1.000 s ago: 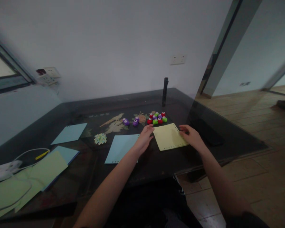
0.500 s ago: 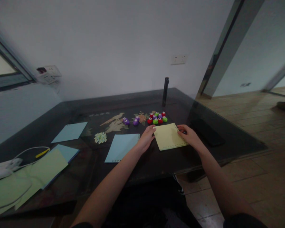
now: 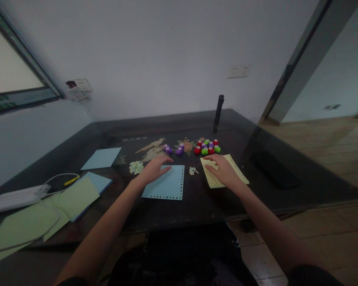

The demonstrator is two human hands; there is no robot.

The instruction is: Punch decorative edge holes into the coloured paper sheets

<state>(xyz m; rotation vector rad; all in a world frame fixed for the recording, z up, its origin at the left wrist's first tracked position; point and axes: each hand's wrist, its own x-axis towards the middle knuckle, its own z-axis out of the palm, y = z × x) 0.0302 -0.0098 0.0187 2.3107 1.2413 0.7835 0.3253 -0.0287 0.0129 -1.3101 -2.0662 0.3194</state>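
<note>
On the dark table, a blue sheet of paper [image 3: 167, 184] with holes punched along its right and front edges lies before me. Over its upper left part is my left hand [image 3: 155, 171], fingers apart and holding nothing. My right hand [image 3: 222, 169] is spread above a yellow sheet [image 3: 214, 182], also hole-punched along its edge; whether it touches the paper I cannot tell. Between the two sheets is a small scatter of pale paper bits [image 3: 193, 171]. A larger heap of similar bits [image 3: 136, 167] sits just left of my left hand.
Several red, green and purple round eye-like pieces [image 3: 207, 147] cluster behind the sheets, with purple ones [image 3: 179, 150] further left. A black upright stick [image 3: 218, 114] stands at the back. More paper [image 3: 101, 159], a white power strip [image 3: 16, 200] and cable lie left; a black flat object [image 3: 274, 170] lies right.
Both hands have let go of the yellow sheet, which now lies on the table. My left hand has moved left over the blue sheet. The small scatter of bits has come into view.
</note>
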